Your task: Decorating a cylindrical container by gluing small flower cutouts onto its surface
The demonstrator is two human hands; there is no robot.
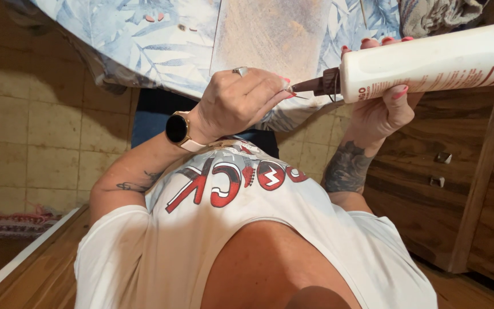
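Observation:
My right hand (pixel 381 111) grips a white plastic bottle (pixel 435 60) lying sideways, its brown nozzle (pixel 321 86) pointing left. My left hand (pixel 238 103), with a ring and a pink-strapped smartwatch (pixel 178 129) on the wrist, pinches the tip of that nozzle between thumb and fingertips. A thin dark point shows just past the fingertips; I cannot tell what it is. Both hands are raised in front of my chest, above my white printed shirt (pixel 258 229).
A table under a blue leaf-pattern cloth (pixel 144 40) lies right behind the hands, with bunched fabric (pixel 435 14) at its far right. A dark wooden cabinet with drawers (pixel 458 189) stands at the right. Beige floor tiles (pixel 30 131) and a rug's edge (pixel 12 220) are on the left.

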